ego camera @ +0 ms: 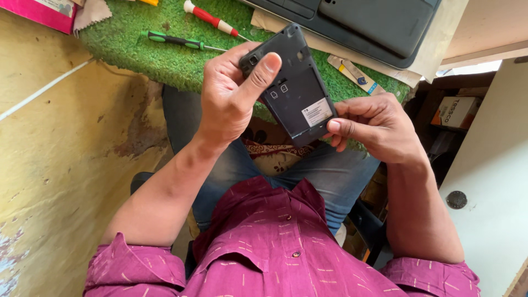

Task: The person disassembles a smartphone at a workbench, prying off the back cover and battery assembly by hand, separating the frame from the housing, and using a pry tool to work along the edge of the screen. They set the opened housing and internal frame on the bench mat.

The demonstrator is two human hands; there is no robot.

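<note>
Nearest the lens is the maroon shirt (275, 247), collar open, over blue jeans (330, 176). Out from it reach both forearms, and the hands meet over the near edge of the green turf mat (132, 38) that covers the desk.

Between them sits the dark phone body (297, 91), back cover off, tilted with its camera end up and away. The left hand (228, 102) is clamped around that upper end, thumb pressed flat across the open back. The right hand (379, 124) pinches the lower corner, fingertips closed on the frame edge beside the white label (317, 112).

To do this well, I'd judge: keep the left grip firm, and work only the frame edge with the right, gently, no twisting.

On the mat's far side lie a green-handled screwdriver (173, 40) and, just beyond it, a red-handled screwdriver (209, 17), both well apart from the hands.
</note>
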